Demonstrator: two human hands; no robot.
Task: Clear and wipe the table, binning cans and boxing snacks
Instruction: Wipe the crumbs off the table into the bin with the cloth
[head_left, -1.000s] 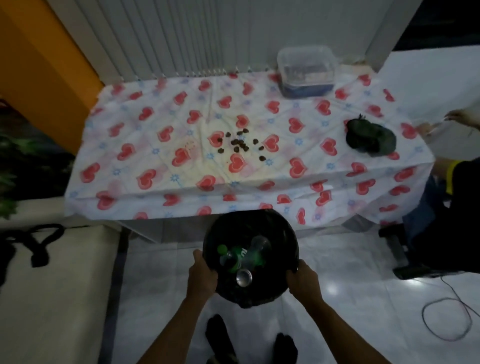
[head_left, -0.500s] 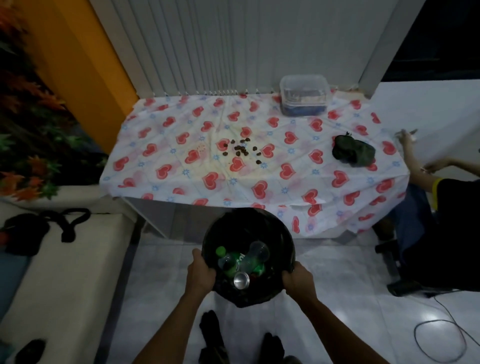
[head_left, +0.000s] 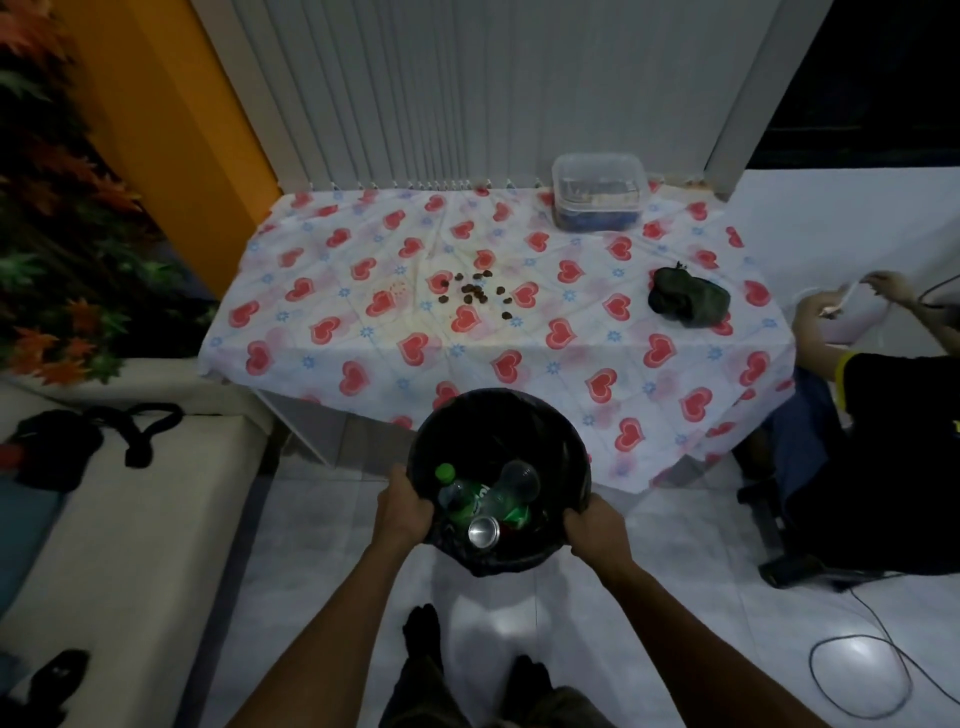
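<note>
Stepped back since a sec ago, the person sees more of the room, w/ the bin (head_left: 464, 415) in front of the table (head_left: 322, 291) near edge, left hand (head_left: 405, 506) and right hand (head_left: 595, 527) each curled on its rim, can (head_left: 483, 531) & green bottles (head_left: 467, 498) inside. Binning looks done: next, prob. set it down, free both hands & take the dark rag (head_left: 688, 299) to wipe the crumbs (head_left: 475, 291) mid-cloth. At right a seated person (head_left: 883, 441) and a floor cable (head_left: 857, 675) crowd that side; snack box (head_left: 596, 192) sits at the far edge.
</note>
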